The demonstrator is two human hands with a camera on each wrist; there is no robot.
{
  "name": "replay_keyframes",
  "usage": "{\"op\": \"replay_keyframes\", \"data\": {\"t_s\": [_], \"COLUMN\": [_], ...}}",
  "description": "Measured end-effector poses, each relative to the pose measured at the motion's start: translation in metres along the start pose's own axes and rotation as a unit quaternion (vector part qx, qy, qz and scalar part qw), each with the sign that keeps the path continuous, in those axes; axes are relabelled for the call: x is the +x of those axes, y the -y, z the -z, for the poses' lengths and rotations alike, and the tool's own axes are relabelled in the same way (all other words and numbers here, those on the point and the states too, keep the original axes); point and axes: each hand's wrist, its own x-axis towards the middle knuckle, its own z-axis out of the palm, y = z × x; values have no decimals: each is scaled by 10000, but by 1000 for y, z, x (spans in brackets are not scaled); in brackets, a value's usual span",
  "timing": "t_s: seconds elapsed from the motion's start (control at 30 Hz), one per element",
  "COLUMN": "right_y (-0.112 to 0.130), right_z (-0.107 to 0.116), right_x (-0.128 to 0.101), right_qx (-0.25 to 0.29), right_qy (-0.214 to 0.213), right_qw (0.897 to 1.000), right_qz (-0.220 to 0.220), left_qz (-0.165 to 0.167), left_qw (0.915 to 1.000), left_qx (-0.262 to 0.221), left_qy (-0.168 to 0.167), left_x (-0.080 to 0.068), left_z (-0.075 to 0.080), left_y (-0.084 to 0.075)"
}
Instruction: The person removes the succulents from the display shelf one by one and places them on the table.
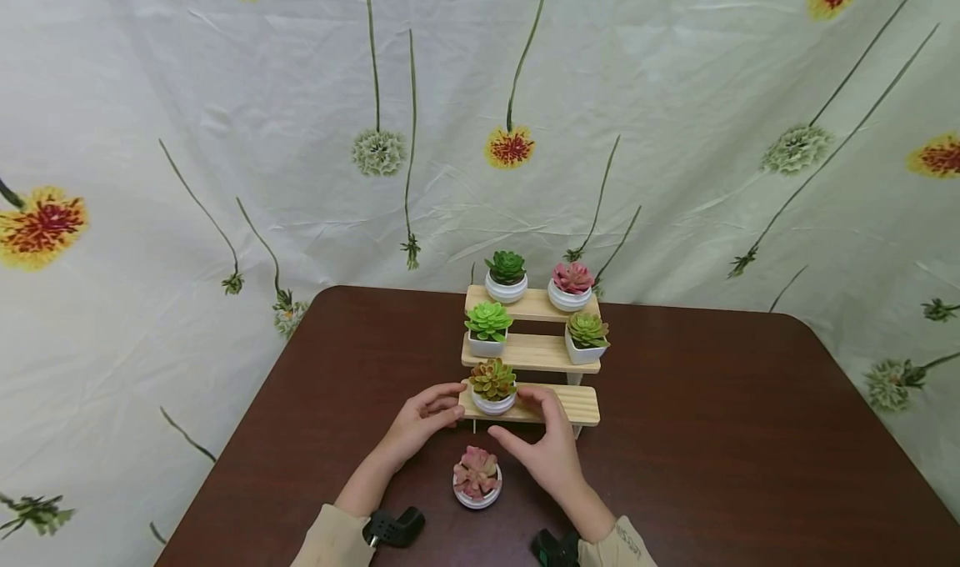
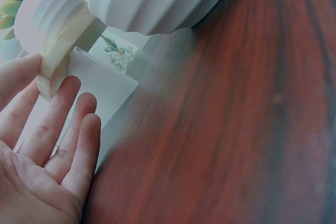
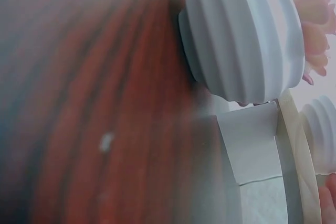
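Note:
A three-tier wooden stand (image 1: 581,403) holds several small succulents in white pots. On its bottom shelf stands a pot with an orange-green succulent (image 1: 492,386). My left hand (image 1: 448,406) lies at the shelf's left end with straight fingers (image 2: 63,129) beside the stand's white leg (image 2: 102,90), holding nothing. My right hand (image 1: 528,423) curves loosely just to the right of that pot, thumb low in front of the shelf. A pink succulent in a ribbed white pot (image 1: 477,475) (image 3: 247,40) stands on the table between my wrists.
The dark brown table (image 1: 750,450) has rounded corners, and a flowered cloth hangs behind it. Two succulents (image 1: 488,328) (image 1: 587,336) stand on the middle shelf and two more (image 1: 506,274) (image 1: 572,284) on the top one.

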Motion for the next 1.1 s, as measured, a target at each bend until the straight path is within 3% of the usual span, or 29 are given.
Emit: {"op": "replay_keyframes", "data": {"t_s": [0.23,0.4,0.87,1.1], "right_y": [-12,-11,-5,-6], "right_z": [-4,-4,-9,-11], "right_x": [6,9,16,17], "right_qx": [21,-287,-374,-472], "right_qy": [216,359,468,358], "right_qw": [9995,9983,9967,9964], "right_qz": [-213,-361,-545,-613], "left_qz": [-17,-18,-109,-85], "left_qw": [10000,10000,9999,10000], "left_qx": [37,33,71,-34], "left_qy": [-12,7,32,-10], "left_x": [0,0,1,9], "left_z": [0,0,1,5], "left_y": [0,1,3,27]}}
